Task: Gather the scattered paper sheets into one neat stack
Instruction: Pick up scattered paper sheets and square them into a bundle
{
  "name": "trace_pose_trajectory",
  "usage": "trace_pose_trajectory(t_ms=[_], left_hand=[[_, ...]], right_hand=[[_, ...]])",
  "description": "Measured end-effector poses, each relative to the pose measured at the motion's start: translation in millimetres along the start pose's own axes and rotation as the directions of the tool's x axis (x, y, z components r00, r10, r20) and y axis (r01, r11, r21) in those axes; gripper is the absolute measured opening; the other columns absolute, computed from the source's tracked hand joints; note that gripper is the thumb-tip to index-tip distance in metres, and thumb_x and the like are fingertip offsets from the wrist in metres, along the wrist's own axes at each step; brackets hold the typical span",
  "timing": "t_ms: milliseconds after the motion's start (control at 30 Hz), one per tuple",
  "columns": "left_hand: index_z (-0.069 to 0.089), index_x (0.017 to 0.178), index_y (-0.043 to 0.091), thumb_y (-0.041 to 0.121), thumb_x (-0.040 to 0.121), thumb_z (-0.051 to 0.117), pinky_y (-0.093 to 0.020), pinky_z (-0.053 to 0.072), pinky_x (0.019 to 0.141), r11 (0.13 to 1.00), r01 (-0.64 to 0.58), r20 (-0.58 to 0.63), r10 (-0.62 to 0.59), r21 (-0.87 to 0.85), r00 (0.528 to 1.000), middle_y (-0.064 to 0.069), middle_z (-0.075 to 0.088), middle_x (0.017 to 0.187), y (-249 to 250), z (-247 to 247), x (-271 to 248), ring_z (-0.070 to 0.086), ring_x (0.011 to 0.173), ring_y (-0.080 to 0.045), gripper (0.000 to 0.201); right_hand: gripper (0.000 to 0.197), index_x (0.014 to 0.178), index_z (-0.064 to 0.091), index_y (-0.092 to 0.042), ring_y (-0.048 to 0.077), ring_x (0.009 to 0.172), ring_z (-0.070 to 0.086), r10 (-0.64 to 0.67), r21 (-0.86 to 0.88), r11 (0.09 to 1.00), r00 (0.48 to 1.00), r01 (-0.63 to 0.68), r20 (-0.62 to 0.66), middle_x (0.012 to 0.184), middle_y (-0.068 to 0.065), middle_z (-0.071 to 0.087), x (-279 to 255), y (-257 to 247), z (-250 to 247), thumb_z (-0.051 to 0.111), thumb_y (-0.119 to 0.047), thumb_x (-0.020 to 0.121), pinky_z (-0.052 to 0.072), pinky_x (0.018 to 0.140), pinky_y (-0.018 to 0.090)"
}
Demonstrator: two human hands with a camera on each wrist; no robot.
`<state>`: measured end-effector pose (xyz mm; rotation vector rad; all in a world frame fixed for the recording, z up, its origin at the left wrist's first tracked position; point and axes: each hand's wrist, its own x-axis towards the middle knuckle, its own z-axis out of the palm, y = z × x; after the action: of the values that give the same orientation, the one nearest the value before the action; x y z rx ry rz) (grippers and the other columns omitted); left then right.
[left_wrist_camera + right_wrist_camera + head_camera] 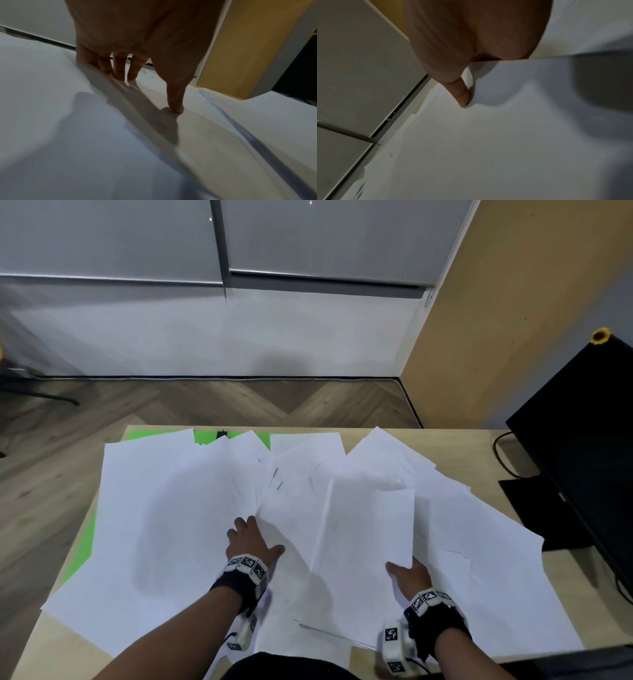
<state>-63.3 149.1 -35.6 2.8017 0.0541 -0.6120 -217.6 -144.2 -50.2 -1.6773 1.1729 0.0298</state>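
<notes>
Right hand (pixel 411 575): nearest, at five o'clock on the desk (pixel 479 440), thumb on top and fingers (pixel 462 94) tucked under, pinching the near corner of a lifted sheet (pixel 370 525).
Left hand (pixel 251 542): at seven o'clock, fingers (pixel 120 67) spread straight and pressing flat on the paper, gripping nothing.
Step in hand: early gathering, I'd say; nothing is squared up yet.
Paper sheets (pixel 164 508): thin, white, rectangular, fanned and overlapping across nearly the whole desk, from the near edge out to twelve o'clock.
Lifted sheet: floppy, creased down its middle, bowing up.
Next move: probably sweep both hands inward, sliding sheets together gently, since the paper is slick and buckles easily.
Green mat (pixel 205 436): peeking out at eleven o'clock.
Monitor (pixel 582 446): dark, rigid, at two o'clock.
</notes>
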Motion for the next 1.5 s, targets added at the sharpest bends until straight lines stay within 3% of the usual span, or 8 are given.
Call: trace_pose_trajectory(t_ms=[200,400,767,967,1133,1233,1400,1500], left_hand=[[0.039,0.136,0.018,0.023,0.078,0.071,-0.034,0.049,0.082,0.922,0.062,0.105,-0.023,-0.382,0.994,-0.012,0.06,0.12,10,-8,5,0.06,0.107,-0.033,0.067],[0.064,0.117,0.015,0.026,0.081,0.073,-0.028,0.045,0.086,0.87,-0.014,0.105,0.075,-0.494,0.992,-0.012,0.068,0.116,31,-21,5,0.062,0.108,-0.03,0.039],[0.064,0.111,0.015,0.023,0.079,0.068,-0.029,0.042,0.082,0.799,-0.26,0.001,0.31,-0.542,0.951,-0.012,0.069,0.11,163,-68,7,0.061,0.104,-0.032,0.033],[0.068,0.094,0.011,0.01,0.073,0.068,-0.042,0.056,0.081,0.567,0.006,0.169,0.236,-0.824,0.957,-0.013,0.073,0.092,220,-32,-2,0.068,0.081,-0.031,0.02],[0.071,0.097,0.019,0.03,0.065,0.061,-0.034,0.055,0.075,0.856,-0.017,0.392,0.254,-0.517,0.884,-0.011,0.072,0.09,233,27,-25,0.067,0.083,-0.029,0.036],[0.073,0.08,0.014,0.03,0.051,0.06,-0.033,0.059,0.076,0.907,-0.021,0.493,0.248,-0.421,0.834,-0.008,0.072,0.074,239,53,-40,0.069,0.078,-0.028,0.035],[0.069,0.076,0.004,0.03,0.07,0.074,-0.036,0.058,0.069,0.952,-0.045,0.679,0.25,-0.304,0.69,-0.012,0.07,0.065,248,87,-55,0.067,0.064,-0.027,0.027],[0.065,0.099,0.012,0.042,0.053,0.077,-0.044,0.058,0.083,0.869,-0.07,0.481,0.336,-0.49,0.81,-0.011,0.073,0.095,254,99,-36,0.069,0.084,-0.025,0.056]], right_hand=[[0.023,0.105,0.064,-0.008,0.022,0.092,0.059,0.009,0.055,0.998,1.0,-0.008,-0.019,0.098,0.006,0.065,-15,-9,-4,0.066,0.0,0.084,0.041,0.085,0.025],[0.026,0.107,0.066,-0.005,0.023,0.096,0.061,0.007,0.217,0.976,0.991,0.024,-0.137,0.108,0.008,0.067,-10,9,-15,0.063,0.007,0.084,0.045,0.087,0.031],[0.038,0.123,0.058,0.007,0.034,0.102,0.062,0.166,0.255,0.962,0.948,-0.095,-0.271,0.118,0.028,0.064,14,36,-89,0.06,0.008,0.085,0.038,0.083,0.028],[0.04,0.126,0.056,0.009,0.036,0.11,0.06,0.232,0.353,0.927,0.932,-0.125,-0.279,0.122,0.025,0.062,21,48,-135,0.061,0.006,0.087,0.04,0.083,0.03],[0.037,0.119,0.061,0.008,0.033,0.099,0.063,0.295,0.309,0.93,0.902,-0.196,-0.315,0.107,0.023,0.067,33,83,-158,0.065,-0.001,0.084,0.047,0.088,0.036],[0.027,0.111,0.064,0.008,0.031,0.096,0.062,0.331,0.269,0.928,0.902,-0.258,-0.277,0.11,0.025,0.068,32,95,-167,0.064,-0.001,0.085,0.045,0.084,0.032],[0.035,0.12,0.06,0.003,0.031,0.11,0.062,0.373,0.239,0.917,0.897,-0.319,-0.237,0.117,0.019,0.066,33,104,-172,0.065,-0.012,0.089,0.043,0.082,0.027],[0.039,0.119,0.062,0.005,0.033,0.11,0.062,0.374,0.236,0.919,0.888,-0.316,-0.266,0.117,0.02,0.067,38,109,-170,0.07,-0.009,0.084,0.044,0.089,0.031]])
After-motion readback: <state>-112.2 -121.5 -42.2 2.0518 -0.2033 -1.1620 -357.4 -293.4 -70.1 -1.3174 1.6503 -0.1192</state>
